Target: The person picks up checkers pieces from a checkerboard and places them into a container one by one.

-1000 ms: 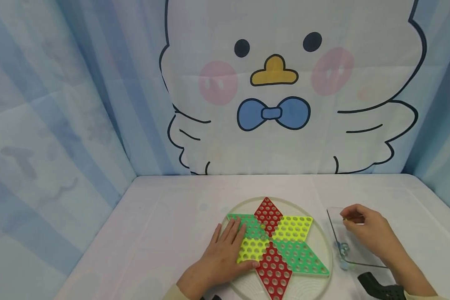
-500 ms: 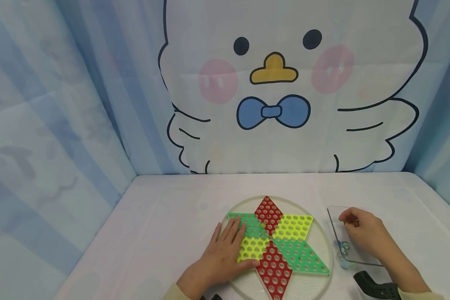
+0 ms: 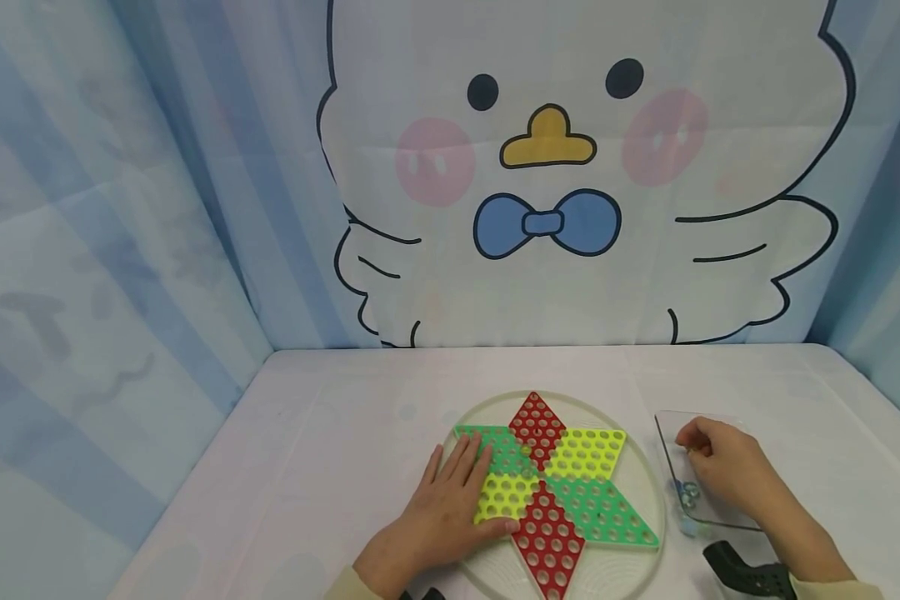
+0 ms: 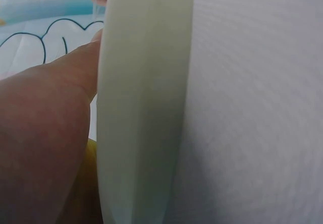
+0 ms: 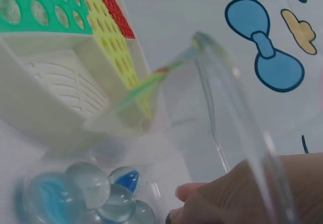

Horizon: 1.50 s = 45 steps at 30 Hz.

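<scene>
My left hand (image 3: 450, 504) lies flat with spread fingers on the left side of a star-shaped Chinese checkers board (image 3: 600, 512), its thumb reaching toward the lower red point. The board has red, yellow and green sections full of holes. A few marbles (image 3: 527, 472) sit near its centre. My right hand (image 3: 727, 462) is at a clear plastic box (image 3: 666, 454), fingers curled together in a pinch on a small marble mostly hidden by the fingertips. Several glass marbles (image 5: 116, 203), clear with blue swirls, rest low in the box in the right wrist view.
The board's pale round base (image 3: 648, 475) stands on a white-covered table (image 3: 330, 433), close to the box's left side. In the left wrist view the base's edge (image 4: 146, 108) fills the middle. A printed cloth backdrop (image 3: 547, 300) rises behind the table.
My right hand has shifted slightly left and down over the box, its fingertips turning more inward. The left hand has stayed in place on the board.
</scene>
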### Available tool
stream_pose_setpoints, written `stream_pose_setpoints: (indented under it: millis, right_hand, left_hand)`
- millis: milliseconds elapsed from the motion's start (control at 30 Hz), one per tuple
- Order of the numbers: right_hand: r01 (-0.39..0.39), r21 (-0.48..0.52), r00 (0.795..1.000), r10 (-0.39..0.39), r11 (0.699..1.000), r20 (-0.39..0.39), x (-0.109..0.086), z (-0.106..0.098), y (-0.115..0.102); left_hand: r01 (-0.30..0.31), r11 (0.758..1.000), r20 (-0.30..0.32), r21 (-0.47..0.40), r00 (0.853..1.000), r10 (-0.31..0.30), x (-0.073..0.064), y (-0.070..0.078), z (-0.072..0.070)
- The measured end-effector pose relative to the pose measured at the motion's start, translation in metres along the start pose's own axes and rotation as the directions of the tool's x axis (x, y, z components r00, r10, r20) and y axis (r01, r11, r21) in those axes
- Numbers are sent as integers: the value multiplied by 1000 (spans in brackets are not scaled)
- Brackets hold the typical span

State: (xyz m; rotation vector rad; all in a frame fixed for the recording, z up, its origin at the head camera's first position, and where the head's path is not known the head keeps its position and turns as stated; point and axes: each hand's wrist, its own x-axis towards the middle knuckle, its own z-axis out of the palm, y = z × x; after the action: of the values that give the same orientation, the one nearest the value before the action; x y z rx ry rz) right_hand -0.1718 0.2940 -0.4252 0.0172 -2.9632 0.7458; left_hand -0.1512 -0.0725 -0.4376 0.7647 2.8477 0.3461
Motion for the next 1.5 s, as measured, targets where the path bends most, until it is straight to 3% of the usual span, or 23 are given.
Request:
stream_pose_setpoints:
  millis: [500, 667, 1100, 1500]
  right_hand:
    - [21, -40, 1000, -21, 999, 11, -2, -3, -7]
    - [-8, -11, 1000, 8, 1000, 13, -3, -10, -13]
    - [68, 68, 984, -55, 995, -169, -9, -18, -23]
    - [81, 117, 971, -52, 990, -233, -11, -18, -33]
  left_hand:
    - [-1, 1000, 6, -11, 1000, 1, 0, 0, -1]
    - [-3, 1000, 7, -3, 1000, 3, 0, 0, -1]
    - [-4, 1000, -4, 5, 1000, 4, -1, -1, -1]
    - [-11, 1000, 0, -2, 1000, 11, -1, -1, -1]
